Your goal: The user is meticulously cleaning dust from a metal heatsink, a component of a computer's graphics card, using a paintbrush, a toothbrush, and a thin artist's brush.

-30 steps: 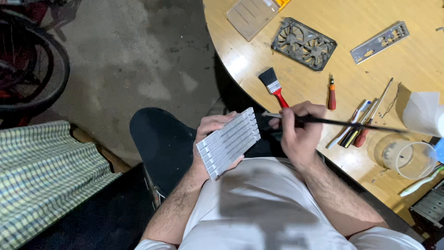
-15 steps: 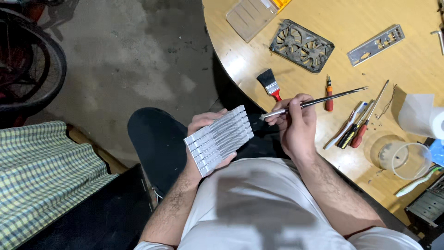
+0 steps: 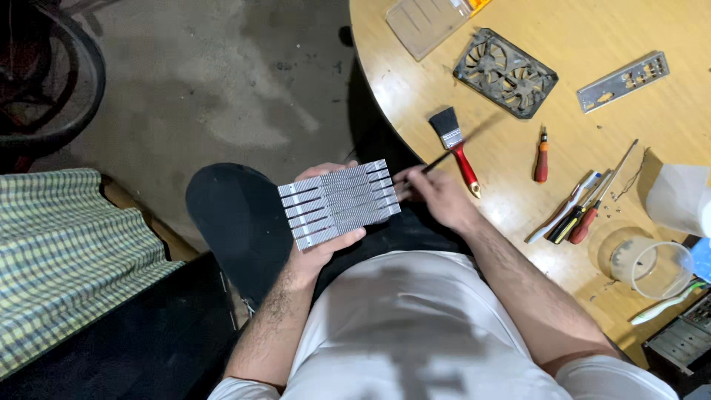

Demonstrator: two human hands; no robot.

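Head view, landmark = round table [image 3: 415, 96]. Heatsink [image 3: 339, 203] sits off the table's edge, over the lap, just short of the rim. Left hand [image 3: 320, 244] is under it, palm up, fingers curled round the near and far edges: clamped on the heatsink, fins facing the camera. Right hand [image 3: 437, 198] is at the heatsink's table-side end, fingers pinched together on a thin dark stick tool [image 3: 433, 164]. Tool is motion-blurred; its near end is at the fins, its far end angles up over the table rim. Can't tell whether the tip actually touches the fins.

On the table:
- paintbrush [image 3: 458, 147], red handle, just inside the rim, close to the right hand
- small red screwdriver [image 3: 542, 157] further in
- dual-fan shroud [image 3: 506, 72] toward the far side
- metal I/O plate [image 3: 623, 80] beyond the shroud
- bundle of pens and drivers [image 3: 581, 215] near the right forearm
- clear plastic cup [image 3: 652, 263] at the near rim

Off the table: checked cloth [image 3: 67, 252], well apart, on the far side of the lap.
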